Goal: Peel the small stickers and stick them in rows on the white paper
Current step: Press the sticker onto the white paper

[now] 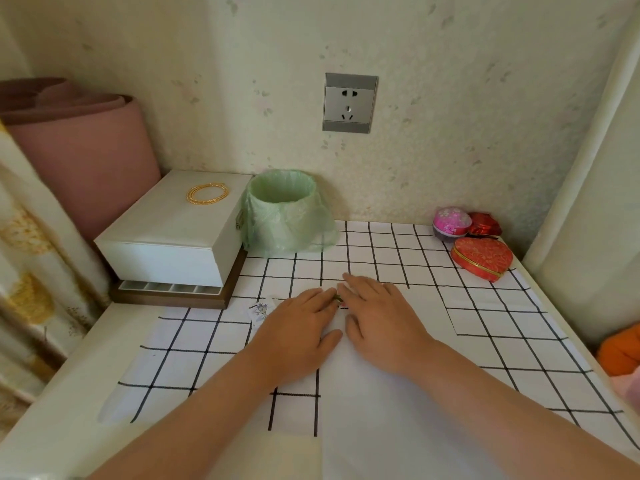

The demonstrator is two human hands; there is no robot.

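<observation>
Small sticker point(338, 299) (dark, too small to read) sits between the fingertips of both hands, at the 11 o'clock edge of the white paper point(374, 410). Left hand point(298, 337) and right hand point(381, 320) lie flat, fingers straight, curled round nothing. The sticker sheet point(260, 311) lies at the left hand's 9 o'clock, and the green-lined bin point(282, 209) at 12.

The white paper point(367, 410) lies flat under both hands, plain where it shows, reaching back past the wrists. A small greenish sticker point(338, 299) sits between the fingertips of the left hand point(298, 337) and the right hand point(381, 320). A little sticker sheet point(260, 310), printed with a purple flower, lies just left of the left hand.
</observation>
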